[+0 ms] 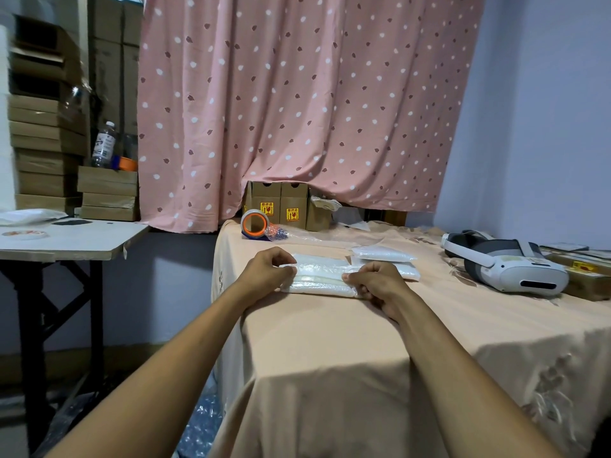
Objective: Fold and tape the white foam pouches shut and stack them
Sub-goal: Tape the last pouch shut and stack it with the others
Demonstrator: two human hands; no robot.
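the pink spotted curtain (297, 94) hangs behind everything, its hem touching the far edge of your surface (330, 342), which is draped in a peach cloth. off the left edge, well apart, stands a pale side table (72, 241), with flat brown cartons (46, 153) piled behind it. a white and grey headset (509, 266) lies near the right edge of the surface.

the white foam pouch (322, 276) you are working on lies flat near the left edge, in the far half of the surface, its long side running left to right and a flap lifted across its top. your left hand (266, 271) has its fingers curled and pinches the flap at the pouch's left end. your right hand (380, 282) is curled the same way and pinches the right end. just beside it, on the right and a little farther back, sits a stack of pouches (383, 259).

three small brown boxes (281, 206) with yellow labels stand along the far edge under the curtain hem. a tape dispenser (256, 224) with an orange core sits at the far left corner.
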